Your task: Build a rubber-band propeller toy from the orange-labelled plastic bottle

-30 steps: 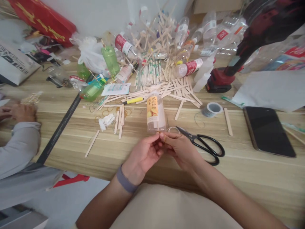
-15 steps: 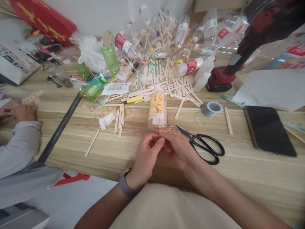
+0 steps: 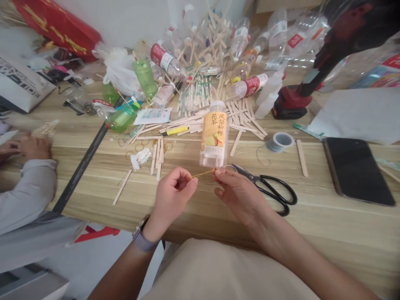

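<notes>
A thin yellow rubber band (image 3: pixel 203 173) is drawn out in a line between my two hands. My left hand (image 3: pixel 173 196) pinches one end of it between thumb and fingers. At the other end, the fingertips of my right hand (image 3: pixel 236 187) are closed on the band; whether they hold anything else is hidden. Just beyond my right fingertips is a clear plastic bottle (image 3: pixel 215 135) with a yellow label and a whitish cap. Black-handled scissors (image 3: pixel 275 193) lie beside my right hand, partly behind it.
Wooden sticks (image 3: pixel 158 156), a yellow-and-black pen-like tool (image 3: pixel 176 131) and a crumpled white wad (image 3: pixel 140 157) lie leftward. Rightward are a spool (image 3: pixel 280 142), a phone (image 3: pixel 358 171) and a red-black power tool (image 3: pixel 290 104). Bottles crowd the back. Another person's hand (image 3: pixel 36 146) works far left.
My left hand has moved left, away from my right hand, and the rubber band now shows stretched between them. The bottle appears larger and slightly farther right.
</notes>
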Demonstrator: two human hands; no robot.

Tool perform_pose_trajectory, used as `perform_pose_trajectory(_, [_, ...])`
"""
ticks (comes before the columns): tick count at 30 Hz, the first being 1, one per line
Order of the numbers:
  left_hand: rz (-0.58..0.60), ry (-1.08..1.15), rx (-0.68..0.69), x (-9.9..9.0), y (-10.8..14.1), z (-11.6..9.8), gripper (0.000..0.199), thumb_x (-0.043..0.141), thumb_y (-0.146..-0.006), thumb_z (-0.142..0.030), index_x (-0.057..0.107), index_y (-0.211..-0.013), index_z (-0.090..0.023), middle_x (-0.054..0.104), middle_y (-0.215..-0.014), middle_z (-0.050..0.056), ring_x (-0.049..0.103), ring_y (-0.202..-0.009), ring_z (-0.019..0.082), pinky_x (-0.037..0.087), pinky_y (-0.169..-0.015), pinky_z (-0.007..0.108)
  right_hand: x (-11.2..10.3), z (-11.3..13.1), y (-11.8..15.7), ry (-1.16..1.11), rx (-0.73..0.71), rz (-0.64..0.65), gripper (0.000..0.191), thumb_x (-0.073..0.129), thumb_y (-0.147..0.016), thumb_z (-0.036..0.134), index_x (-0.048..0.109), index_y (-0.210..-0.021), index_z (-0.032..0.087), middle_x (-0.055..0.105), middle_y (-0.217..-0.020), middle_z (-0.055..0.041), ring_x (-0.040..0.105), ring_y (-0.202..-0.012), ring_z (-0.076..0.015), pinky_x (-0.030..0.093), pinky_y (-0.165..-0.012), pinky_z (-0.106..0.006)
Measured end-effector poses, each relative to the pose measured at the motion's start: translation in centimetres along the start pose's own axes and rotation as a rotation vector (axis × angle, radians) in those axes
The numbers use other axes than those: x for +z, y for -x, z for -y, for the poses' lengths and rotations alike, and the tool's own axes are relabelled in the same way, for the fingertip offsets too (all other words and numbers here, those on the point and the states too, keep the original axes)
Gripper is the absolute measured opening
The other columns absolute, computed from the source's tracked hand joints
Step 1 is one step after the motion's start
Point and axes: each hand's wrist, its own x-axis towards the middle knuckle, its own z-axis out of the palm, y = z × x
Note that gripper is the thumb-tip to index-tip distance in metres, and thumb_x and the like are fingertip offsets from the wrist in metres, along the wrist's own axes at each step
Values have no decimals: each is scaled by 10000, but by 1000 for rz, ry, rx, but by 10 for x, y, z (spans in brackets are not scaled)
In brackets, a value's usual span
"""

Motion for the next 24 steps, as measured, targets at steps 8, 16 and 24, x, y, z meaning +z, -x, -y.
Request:
perform_pose_trajectory(8, [82, -498, 350, -16, -8, -10, 301, 584, -721, -83, 786, -826, -279, 585, -646, -1, 474, -575, 141, 313, -598, 256, -4, -5, -1, 32, -29, 8, 201, 824, -557, 302, 673, -655, 213, 595, -814, -3, 472, -699, -129, 362, -527, -231])
perform_pose_trajectory(16, [46, -442, 104, -8, -24, -15, 246, 641, -672, -86, 779, -672, -289, 632, -580, 8, 478, -565, 180, 270, -559, 255, 0, -10, 0, 108, -68, 15, 202, 809, -570, 351, 675, -653, 226, 619, -804, -30, 487, -723, -161, 355, -557, -259])
perform_pose_trajectory(24, [295, 144, -376, -2, -35, -2, 289, 817, -603, -372, 659, -465, -174, 376, -381, -63, 264, -426, 76, 132, -474, 259, 5, -11, 5, 200, -119, 79, 204, 780, -606, 392, 679, -631, 216, 620, -712, -5, 481, -710, -154, 333, -628, -280])
